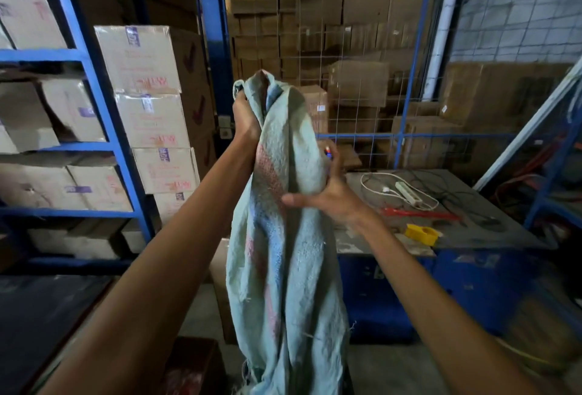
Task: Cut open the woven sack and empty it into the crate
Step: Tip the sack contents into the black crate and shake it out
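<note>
Limp woven sack held up in the air, both hands on it

One woven sack hangs slack in front of the person, frayed end down. The left hand clutches its bunched top, and the right hand wraps its middle with the thumb stretched across the front. A small blue-and-red object shows at the right fingertips; I cannot tell what it is. The likely risk is that anything left inside drops wide of the crate. I cannot pick the crate out for sure, and a dark reddish shape below the sack is too blurred to name. If that small object is a blade, it sits close to the fingers and the cloth. On the desk lie one power strip, one red tool and one yellow tape dispenser.
</note>
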The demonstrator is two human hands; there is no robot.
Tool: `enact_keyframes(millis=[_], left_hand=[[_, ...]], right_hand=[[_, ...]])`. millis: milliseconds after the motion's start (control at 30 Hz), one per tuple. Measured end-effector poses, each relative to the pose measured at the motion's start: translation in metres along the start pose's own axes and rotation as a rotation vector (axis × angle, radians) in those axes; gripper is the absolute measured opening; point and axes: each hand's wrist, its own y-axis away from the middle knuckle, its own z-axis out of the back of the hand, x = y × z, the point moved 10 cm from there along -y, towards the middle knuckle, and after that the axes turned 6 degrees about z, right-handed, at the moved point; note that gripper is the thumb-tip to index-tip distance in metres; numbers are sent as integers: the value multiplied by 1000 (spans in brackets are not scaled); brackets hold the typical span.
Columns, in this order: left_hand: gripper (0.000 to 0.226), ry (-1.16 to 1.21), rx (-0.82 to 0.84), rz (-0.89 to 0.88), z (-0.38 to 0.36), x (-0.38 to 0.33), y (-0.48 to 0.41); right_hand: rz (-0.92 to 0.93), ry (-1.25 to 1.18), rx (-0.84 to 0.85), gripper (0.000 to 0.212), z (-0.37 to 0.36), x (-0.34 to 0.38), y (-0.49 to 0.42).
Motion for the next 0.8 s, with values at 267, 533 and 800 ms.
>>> enact_keyframes(millis=[267, 533, 800], left_hand=[[79, -166, 448, 152, -30, 61, 44], [146, -884, 560, 449, 141, 197, 60], [84, -839, 50, -49, 81, 191, 105]], right_hand=[[-414, -194, -262, 76, -57, -92, 19], [-379, -198, -575, 85, 27, -125, -1], [-207, -44, -529, 52, 22, -1, -26]])
